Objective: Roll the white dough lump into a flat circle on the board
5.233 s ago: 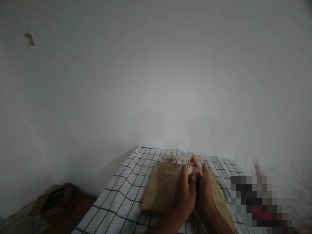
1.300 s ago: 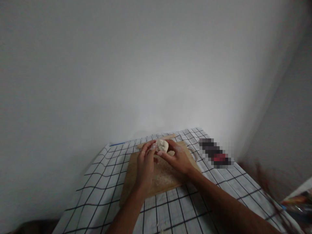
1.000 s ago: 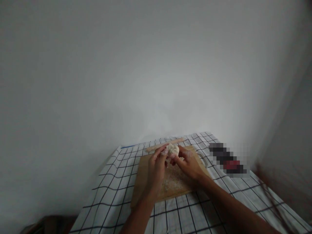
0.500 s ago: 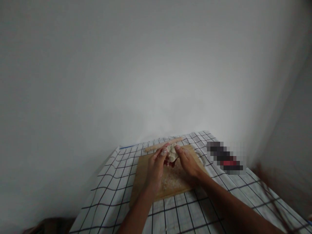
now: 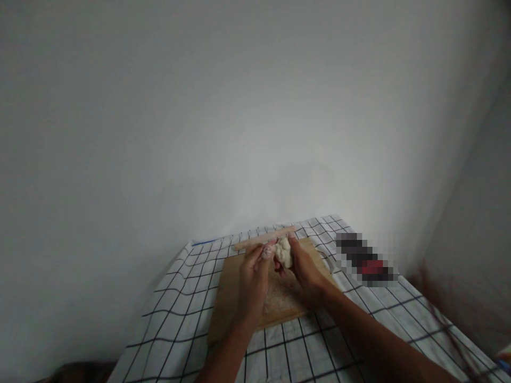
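Head view: one dough lump [image 5: 283,252], pale, uneven — held over the wooden board [image 5: 229,284]. Left hand [image 5: 253,271], curled against its left side; right hand [image 5: 307,271], gripping its right. Board, floured, on checked cloth [image 5: 179,311]. Wooden rolling pin [image 5: 249,243], lying just beyond.

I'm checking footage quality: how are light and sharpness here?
Head view: dim, the wall brightest around the middle, darker toward the corners; head view: dough, left hand and right hand look soft; head view: pixelated patch masks part of the checked cloth.
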The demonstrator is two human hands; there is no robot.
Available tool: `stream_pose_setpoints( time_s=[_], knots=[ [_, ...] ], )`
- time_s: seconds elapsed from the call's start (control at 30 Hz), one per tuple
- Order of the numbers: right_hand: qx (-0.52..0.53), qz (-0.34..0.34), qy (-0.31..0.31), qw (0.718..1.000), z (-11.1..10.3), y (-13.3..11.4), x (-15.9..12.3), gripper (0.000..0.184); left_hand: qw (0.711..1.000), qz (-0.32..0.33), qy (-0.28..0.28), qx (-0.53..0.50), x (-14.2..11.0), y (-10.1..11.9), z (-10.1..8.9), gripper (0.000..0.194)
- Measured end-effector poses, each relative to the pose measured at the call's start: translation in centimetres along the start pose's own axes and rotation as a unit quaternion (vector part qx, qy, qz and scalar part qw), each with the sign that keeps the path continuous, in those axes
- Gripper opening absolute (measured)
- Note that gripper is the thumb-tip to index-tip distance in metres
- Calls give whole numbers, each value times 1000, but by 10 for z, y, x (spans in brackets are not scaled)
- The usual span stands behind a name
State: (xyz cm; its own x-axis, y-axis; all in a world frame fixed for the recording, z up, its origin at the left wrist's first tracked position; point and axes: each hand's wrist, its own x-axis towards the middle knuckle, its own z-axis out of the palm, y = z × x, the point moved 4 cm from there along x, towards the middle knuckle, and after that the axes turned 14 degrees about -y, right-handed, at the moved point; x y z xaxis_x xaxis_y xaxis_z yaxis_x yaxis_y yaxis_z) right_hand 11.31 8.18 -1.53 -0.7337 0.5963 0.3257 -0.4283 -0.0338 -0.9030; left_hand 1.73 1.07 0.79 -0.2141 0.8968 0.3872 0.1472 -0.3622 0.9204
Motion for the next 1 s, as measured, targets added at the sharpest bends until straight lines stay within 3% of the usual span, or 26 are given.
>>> stream_pose_setpoints(
  time_s=[0.17, 0.37, 0.47, 0.6, 0.7, 0.83, 1.0],
  knots=[
    [123, 25, 46, 991, 2, 19, 4, 62, 997, 32, -28, 69, -4, -2, 2, 40],
    [163, 19, 18, 986, 21, 16, -1, 58, 998, -18, -10, 53, -7, -8, 0, 46],
    [168, 19, -2, 986, 30, 9, -3, 58, 999, 11, -12, 41, -6, -7, 4, 49],
    [164, -1, -30, 986, 37, 6, -4, 55, 998, 36, -1, 58, -3, -8, 3, 70],
    [173, -8, -30, 984, 40, 10, -3, 55, 993, 42, -6, 111, -3, -7, 1, 61],
    [138, -25, -19, 990, 45, 12, -1, 56, 987, 59, 32, 144, -5, -3, 0, 43],
    [100, -20, 11, 995, 47, 16, -6, 75, 995, -1, 59, 83, -12, -7, 5, 49]
  ],
)
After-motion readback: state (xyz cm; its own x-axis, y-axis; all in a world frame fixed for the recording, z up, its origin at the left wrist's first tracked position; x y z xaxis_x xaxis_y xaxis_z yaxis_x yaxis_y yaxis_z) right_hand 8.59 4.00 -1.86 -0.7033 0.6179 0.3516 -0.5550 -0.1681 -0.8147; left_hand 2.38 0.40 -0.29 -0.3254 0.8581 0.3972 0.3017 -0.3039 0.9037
